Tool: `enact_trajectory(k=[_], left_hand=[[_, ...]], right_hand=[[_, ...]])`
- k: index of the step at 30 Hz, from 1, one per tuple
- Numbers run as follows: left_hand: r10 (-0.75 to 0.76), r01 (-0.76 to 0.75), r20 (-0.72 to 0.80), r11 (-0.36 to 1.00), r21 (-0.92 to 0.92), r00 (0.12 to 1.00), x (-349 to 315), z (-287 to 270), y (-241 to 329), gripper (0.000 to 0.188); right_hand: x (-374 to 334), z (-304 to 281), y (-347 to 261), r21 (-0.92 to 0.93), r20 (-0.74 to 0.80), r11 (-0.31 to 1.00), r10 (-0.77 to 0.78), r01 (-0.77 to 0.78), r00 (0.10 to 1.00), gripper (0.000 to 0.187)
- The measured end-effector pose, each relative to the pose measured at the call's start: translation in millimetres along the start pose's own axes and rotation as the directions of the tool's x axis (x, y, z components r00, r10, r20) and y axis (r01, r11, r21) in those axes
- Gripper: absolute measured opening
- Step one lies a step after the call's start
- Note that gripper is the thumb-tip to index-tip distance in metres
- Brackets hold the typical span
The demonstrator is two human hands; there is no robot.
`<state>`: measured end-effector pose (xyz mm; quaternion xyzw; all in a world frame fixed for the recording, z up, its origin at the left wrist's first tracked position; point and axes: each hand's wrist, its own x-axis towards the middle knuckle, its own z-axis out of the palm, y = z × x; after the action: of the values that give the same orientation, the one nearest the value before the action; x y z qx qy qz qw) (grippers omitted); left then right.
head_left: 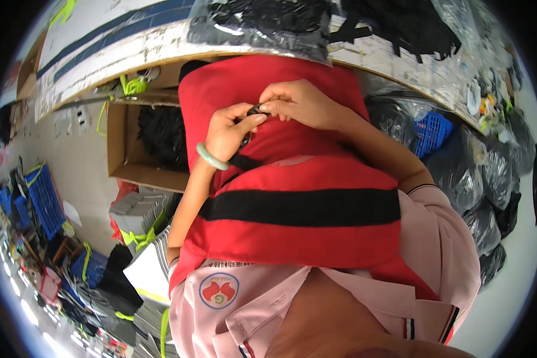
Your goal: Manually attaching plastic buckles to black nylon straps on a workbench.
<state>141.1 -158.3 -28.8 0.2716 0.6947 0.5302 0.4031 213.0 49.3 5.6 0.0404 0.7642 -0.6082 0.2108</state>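
Left hand [225, 130] and right hand [304, 104] pinch 1 small, glossy black piece [256, 110] between nearly closed fingertips [255, 121].

A piece [255, 110] sits between left hand [224, 134] and right hand [307, 104], over the apron [304, 206]. Ahead lies the tabletop [137, 59], bearing a packet [259, 24] and, rightward, a cloth heap [400, 27]. Left stands a carton [117, 140]; right, a basket [434, 132] among bags [459, 170].

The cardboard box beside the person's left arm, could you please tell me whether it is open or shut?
The cardboard box is open: its inner walls show, and black material is visible inside.
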Motion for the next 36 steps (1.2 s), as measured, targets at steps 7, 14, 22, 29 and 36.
enact_trajectory(k=[7, 14, 22, 29, 36], left_hand=[[-0.163, 0.232, 0.204, 0.182, -0.955, 0.965, 14, -2, -27, 0.033], [-0.232, 0.261, 0.182, 0.374, -0.89, 0.955, 21, 8, -14, 0.027], [-0.172, 0.133, 0.01, 0.723, -0.678, 0.985, 22, 15, 10, 0.02], [-0.082, -0.011, -0.119, 0.78, -0.625, 0.99, 28, 14, 52, 0.016], [-0.143, -0.066, -0.301, 0.804, -0.591, 0.943, 25, 20, 35, 0.015]], right_hand=[[-30, -119, 51, -0.75, -0.606, 0.644, -0.577, -0.151, 0.548, 0.017], [-27, -141, 101, -0.696, -0.676, 0.71, -0.599, -0.104, 0.43, 0.016], [-57, -140, -20, -0.693, -0.682, 0.668, -0.73, 0.271, 0.055, 0.011], [-36, -42, -45, 0.001, -0.534, 0.952, -0.258, 0.306, 0.805, 0.016], [-29, 8, -20, 0.361, -0.315, 0.931, 0.08, 0.042, 0.946, 0.021]])
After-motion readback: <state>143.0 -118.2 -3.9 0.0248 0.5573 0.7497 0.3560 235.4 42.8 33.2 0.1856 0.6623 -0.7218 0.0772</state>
